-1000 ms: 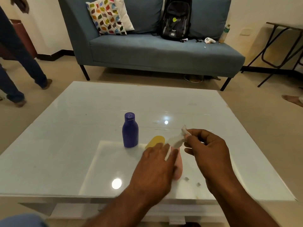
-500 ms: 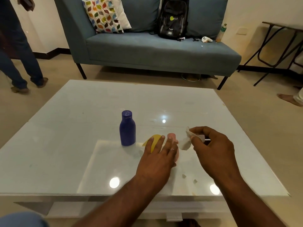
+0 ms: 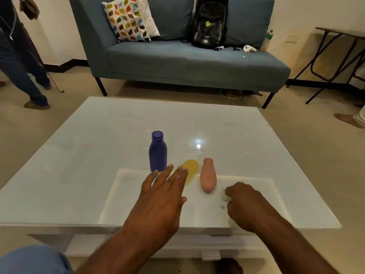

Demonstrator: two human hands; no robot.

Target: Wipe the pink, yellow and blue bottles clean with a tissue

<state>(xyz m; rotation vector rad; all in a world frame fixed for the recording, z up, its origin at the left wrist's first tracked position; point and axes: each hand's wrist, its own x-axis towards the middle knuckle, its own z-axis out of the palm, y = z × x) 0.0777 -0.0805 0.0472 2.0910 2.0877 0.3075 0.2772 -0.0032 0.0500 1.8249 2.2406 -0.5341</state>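
Pink bottle (image 3: 207,176) lay flat on surface (image 3: 98,135), yellow (image 3: 190,169) beside it, blue (image 3: 158,152) upright. Left hand (image 3: 162,194) reached toward yellow, fingers spread, empty. Right hand (image 3: 244,200) curled round tissue (image 3: 224,194), parked near pink, likely ready for next wipe.

1. The blue bottle (image 3: 157,153) stands upright; the yellow bottle (image 3: 189,169) and pink bottle (image 3: 208,177) lie just beside it, narrow gaps between.
2. The table (image 3: 98,155) lies open on their left and beyond them.
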